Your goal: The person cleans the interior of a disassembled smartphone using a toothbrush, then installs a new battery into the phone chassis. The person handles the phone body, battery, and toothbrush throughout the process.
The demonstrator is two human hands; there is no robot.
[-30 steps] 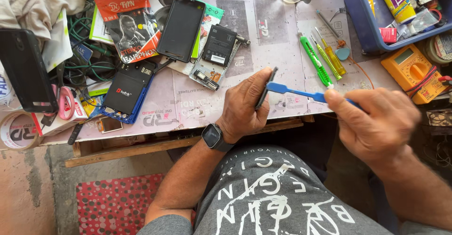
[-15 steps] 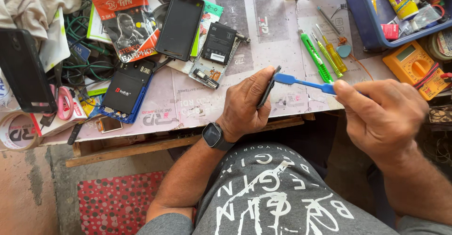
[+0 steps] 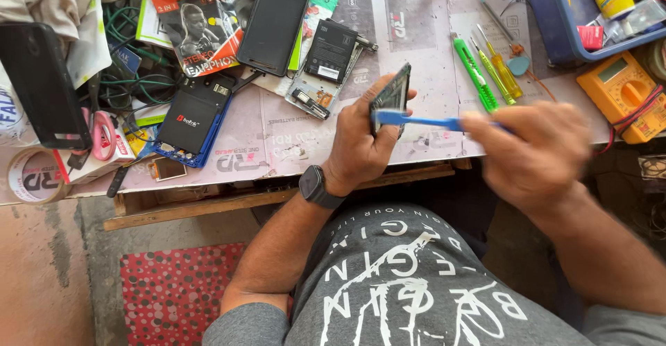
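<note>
scanning left to right: roll of brown tape [image 3: 31, 176] at counter [image 3: 430, 55] edge, black phone battery on blue frame [image 3: 193, 120], dark slim phone frame part [image 3: 390, 96] held edge-up over counter's front. left hand [image 3: 361, 141] closed around its lower half, long axis running up-away. blue plastic brush [image 3: 416, 120] lies crosswise, bristle end touching part; right hand [image 3: 538, 152], blurred, closed on handle. green screwdrivers [image 3: 479, 75] beyond. versus earlier frame: right hand higher, brush head moved onto part.
</note>
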